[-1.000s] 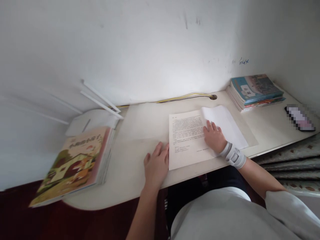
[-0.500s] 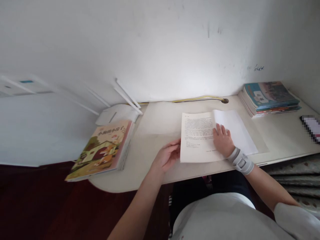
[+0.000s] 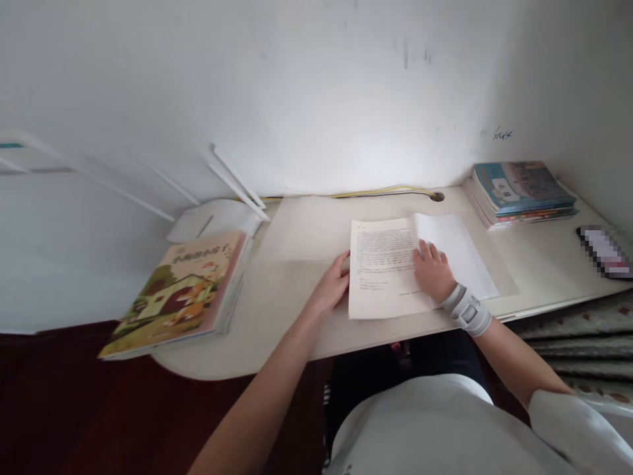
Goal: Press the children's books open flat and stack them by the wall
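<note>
An open book (image 3: 380, 264) lies on the desk, its left page printed and its right page white and blank. My left hand (image 3: 332, 282) is at the book's left edge, fingers bent around it, with the fingertips partly hidden by the page. My right hand (image 3: 434, 272) rests palm down near the fold, fingers stretched over the blank page. A grey wristband (image 3: 467, 310) is around my right wrist.
Picture books (image 3: 182, 290) are stacked at the left, overhanging the desk (image 3: 287, 330) edge. Behind them stands a white router (image 3: 212, 221) with antennas. At the right are another stack of books (image 3: 524, 191) and a phone (image 3: 603, 251). A yellow cable (image 3: 386, 190) runs along the wall.
The view has shifted slightly, so everything sits a little further left. My left hand's fingers have bent more at the book's edge. My right hand stays on the pages.
</note>
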`<state>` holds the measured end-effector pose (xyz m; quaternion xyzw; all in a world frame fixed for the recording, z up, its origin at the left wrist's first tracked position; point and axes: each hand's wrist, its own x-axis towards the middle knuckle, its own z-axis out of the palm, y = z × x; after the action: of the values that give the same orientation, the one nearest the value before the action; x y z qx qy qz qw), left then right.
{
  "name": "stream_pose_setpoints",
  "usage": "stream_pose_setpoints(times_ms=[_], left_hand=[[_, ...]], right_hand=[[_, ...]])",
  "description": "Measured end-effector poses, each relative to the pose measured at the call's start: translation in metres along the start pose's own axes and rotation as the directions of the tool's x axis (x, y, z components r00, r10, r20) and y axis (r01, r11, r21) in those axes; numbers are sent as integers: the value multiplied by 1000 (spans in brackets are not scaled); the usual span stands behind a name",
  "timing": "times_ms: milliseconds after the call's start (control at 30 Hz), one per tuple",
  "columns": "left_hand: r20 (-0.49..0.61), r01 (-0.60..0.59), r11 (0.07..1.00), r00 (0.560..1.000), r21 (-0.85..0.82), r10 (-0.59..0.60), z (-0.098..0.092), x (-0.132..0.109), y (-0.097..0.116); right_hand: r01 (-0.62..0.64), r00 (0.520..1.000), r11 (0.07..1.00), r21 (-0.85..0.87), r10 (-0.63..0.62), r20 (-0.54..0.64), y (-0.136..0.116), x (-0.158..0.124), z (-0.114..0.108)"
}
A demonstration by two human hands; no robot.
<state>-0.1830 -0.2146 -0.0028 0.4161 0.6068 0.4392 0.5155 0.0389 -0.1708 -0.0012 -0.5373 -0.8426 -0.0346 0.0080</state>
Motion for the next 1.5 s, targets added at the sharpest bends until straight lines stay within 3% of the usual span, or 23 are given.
stream_pose_setpoints(times_ms=[100,233,367,533,633,733,833,933,1000,1067,1200,1333,1500], left_hand=[[-2,-65,987,998,147,66,-4,2,-1],[-89,-125,940,983,317,160,-16,-5,-5],[-164,-82,887,971,454,173,-28,-20,-13],[-238,-30,724,934,689,266,-29,-35,-20],[-241,-52,593,882,803,404,-31,-38,-16],[-164,-141,486,830,862,532,-26,-37,-2],[42,-345,433,819,833,572,-1,-20,21],[205,-464,429,827,775,524,42,25,49],[235,-429,419,867,800,439,73,68,67],[190,-308,421,935,853,300,98,111,83],[252,-285,434,959,855,132,128,169,101],[294,-305,448,951,840,95,140,183,94],[265,-335,442,940,832,214,165,176,74]], right_hand=[[-19,1000,1000,-4,19,-10,0,2,-1],[-38,999,999,-28,37,-31,-2,1,-2],[-35,999,999,-23,34,-28,-12,-2,-4],[18,1000,1000,20,-18,14,-24,0,-12],[99,993,989,114,-106,55,-5,7,-20],[94,996,981,169,-94,-5,44,9,-17],[-10,998,990,142,20,-66,103,-1,1],[-52,992,987,155,68,-102,146,-16,21],[-16,994,985,169,34,-103,158,-24,29],[13,995,986,165,4,-102,160,-29,33],[26,992,991,131,-9,-123,156,-32,39],[26,991,990,139,-8,-130,156,-31,43],[23,991,981,194,3,-134,155,-32,42]])
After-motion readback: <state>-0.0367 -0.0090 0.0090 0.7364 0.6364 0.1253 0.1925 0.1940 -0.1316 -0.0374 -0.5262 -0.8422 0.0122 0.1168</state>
